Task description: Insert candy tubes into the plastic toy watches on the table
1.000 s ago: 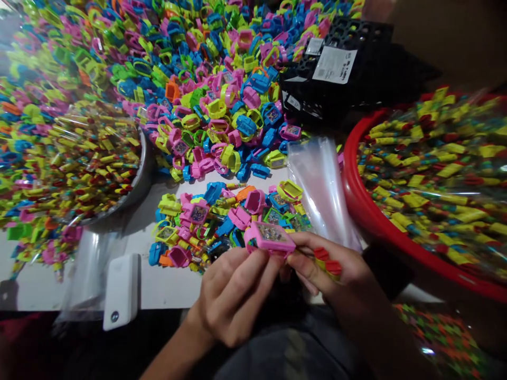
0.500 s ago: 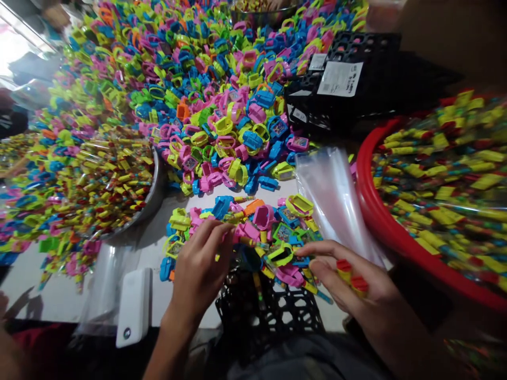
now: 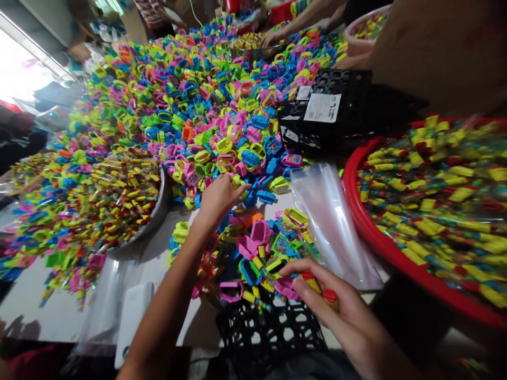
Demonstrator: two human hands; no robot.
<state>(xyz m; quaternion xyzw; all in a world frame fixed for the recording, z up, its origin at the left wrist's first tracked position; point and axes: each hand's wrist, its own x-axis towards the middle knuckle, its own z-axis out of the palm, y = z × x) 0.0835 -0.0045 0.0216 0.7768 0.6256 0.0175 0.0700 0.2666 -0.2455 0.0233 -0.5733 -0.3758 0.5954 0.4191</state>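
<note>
My left hand [image 3: 220,199] reaches to the near edge of a big pile of colourful plastic toy watches [image 3: 225,142]. Its thumb sticks out to the right, while the other fingertips are hidden from me. Lower right, my right hand [image 3: 332,301] curls around a couple of yellow candy tubes [image 3: 329,296] with red ends. Its thumb and index finger stay apart beside a small heap of toy watches [image 3: 253,243] mixed with more candy tubes. Beneath that heap's near side is a black perforated plastic basket [image 3: 273,327].
At left, a metal bowl [image 3: 161,203] brims with candy tubes; a red tub [image 3: 356,227] of them stands right. Clear plastic bags [image 3: 328,221], a white power bank [image 3: 133,319] and a black labelled basket [image 3: 312,132] lie around. Another person's arm [image 3: 304,21] reaches in at the back.
My left hand has moved forward from the small heap to the large pile. The right hand still holds the candy tubes. The view has tilted up a little.
</note>
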